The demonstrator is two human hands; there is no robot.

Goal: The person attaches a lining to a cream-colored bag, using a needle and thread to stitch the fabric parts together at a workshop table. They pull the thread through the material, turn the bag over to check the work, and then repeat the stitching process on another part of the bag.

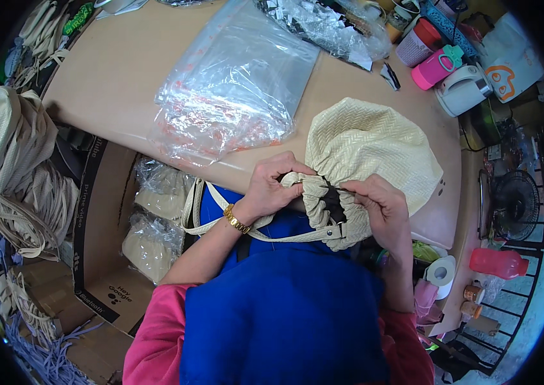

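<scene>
A cream woven drawstring bag (374,144) rests partly on the near edge of the table, its gathered mouth turned toward me and showing a dark lining. My left hand (275,183), with a gold watch at the wrist, pinches the left side of the ruffled rim. On the opposite side of the mouth, my right hand (378,199) grips the rim between thumb and fingers. The bag's long strap (291,238) runs left from a metal fitting, passes below my left wrist and loops beside the box.
Clear plastic sleeves (233,83) lie stacked on the tan table (111,77). An open cardboard box (108,231) at left holds wrapped cream bags (153,247); more cream bags (18,154) hang beyond it. A pink bottle (435,67), a white kettle (464,90) and a fan (516,205) stand at right.
</scene>
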